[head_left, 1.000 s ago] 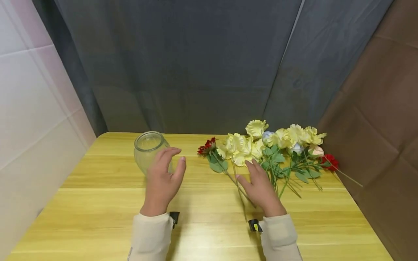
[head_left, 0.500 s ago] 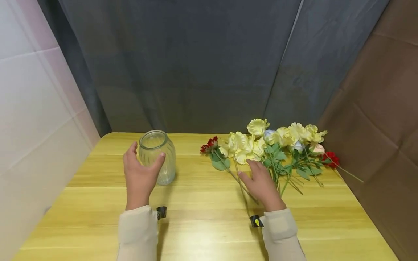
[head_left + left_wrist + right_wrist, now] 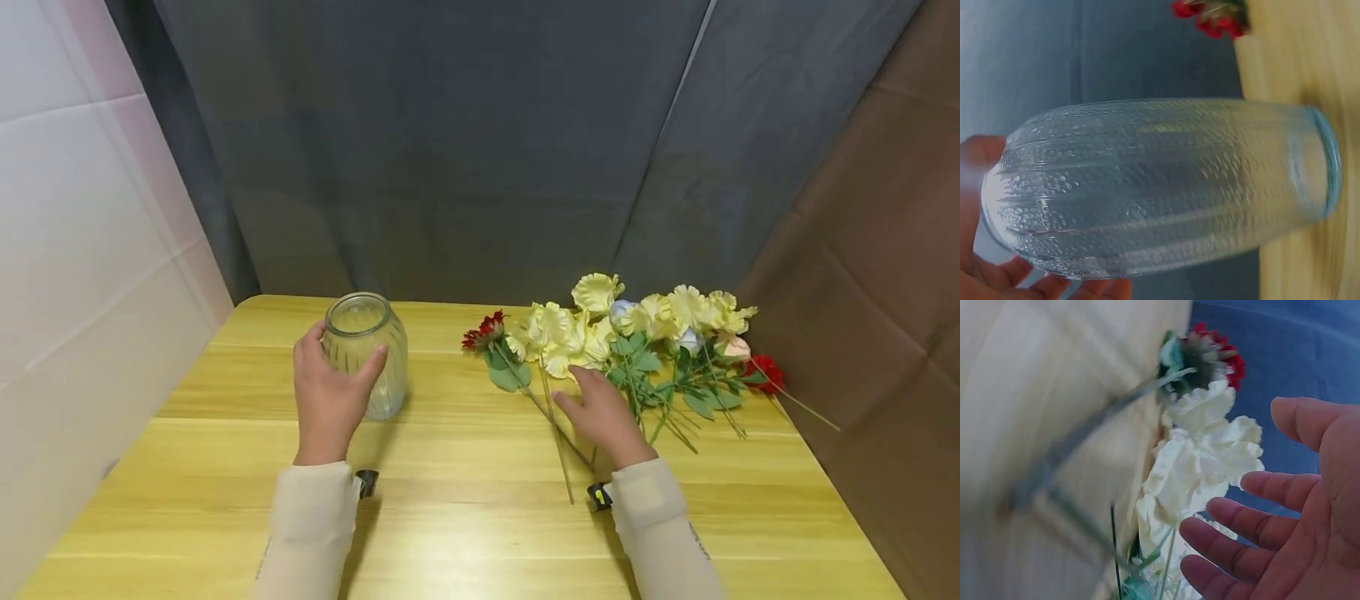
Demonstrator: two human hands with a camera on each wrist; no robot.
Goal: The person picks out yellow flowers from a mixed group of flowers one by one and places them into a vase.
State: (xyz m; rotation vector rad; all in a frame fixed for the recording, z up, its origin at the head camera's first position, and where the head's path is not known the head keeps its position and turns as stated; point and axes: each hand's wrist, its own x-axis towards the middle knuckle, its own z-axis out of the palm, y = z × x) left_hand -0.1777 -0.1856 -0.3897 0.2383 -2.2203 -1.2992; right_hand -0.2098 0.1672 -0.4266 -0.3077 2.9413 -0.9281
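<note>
A ribbed clear glass vase (image 3: 386,367) stands upright on the left part of the wooden table. My left hand (image 3: 328,400) holds it from the left near its shoulder, thumb on the near side and fingers curled around the far side. In the left wrist view, the vase (image 3: 1147,187) fills the middle, with the fingertips against its upper end. My right hand (image 3: 603,412) hovers over flower stems, fingers spread and holding nothing. Just beyond it lie pale yellow flowers (image 3: 551,333), also seen in the right wrist view, and a dark red flower (image 3: 483,332) with green leaves.
More yellow flowers (image 3: 690,308), bluish-white buds, a pink bud (image 3: 733,348) and a red flower (image 3: 767,375) lie in a heap at the table's right, stems toward me. A grey curtain (image 3: 450,150) hangs behind the table (image 3: 465,517).
My left hand has swung left from in front of the vase and closed around its left side. The right hand stays nearly in place above the stems. The flowers lie as before.
</note>
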